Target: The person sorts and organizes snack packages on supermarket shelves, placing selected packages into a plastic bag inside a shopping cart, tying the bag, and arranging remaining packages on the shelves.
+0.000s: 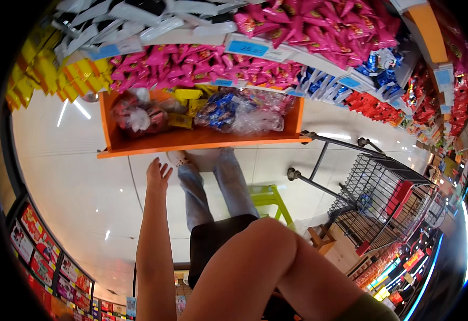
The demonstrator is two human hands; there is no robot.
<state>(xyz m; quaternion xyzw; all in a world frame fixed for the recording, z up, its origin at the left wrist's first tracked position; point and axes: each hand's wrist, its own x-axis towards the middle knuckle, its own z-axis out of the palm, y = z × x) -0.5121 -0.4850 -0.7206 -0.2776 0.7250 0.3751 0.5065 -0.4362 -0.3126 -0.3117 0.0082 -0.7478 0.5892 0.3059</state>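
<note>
My left hand (pixel 159 173) hangs over the pale floor with its fingers apart and nothing in it, just below the near edge of an open orange drawer (pixel 206 147). Inside the drawer lie a clear bag of red-wrapped pieces (pixel 137 120), yellow packets (pixel 181 120), a bag of blue-wrapped pieces (pixel 219 109) and clear plastic bags (pixel 258 122). My right arm is bent, its elbow near the middle of the view; the right hand is out of view. Above the drawer, shelves hold pink-wrapped packets (pixel 177 66) and white packets (pixel 129 16).
A wire shopping cart (pixel 362 188) stands on the right, with a green plastic stool (pixel 276 198) nearer my legs. Yellow packets (pixel 41 72) hang at the upper left. Red packets (pixel 372 107) fill shelves at the right. Boxed goods (pixel 43 265) stand at the lower left.
</note>
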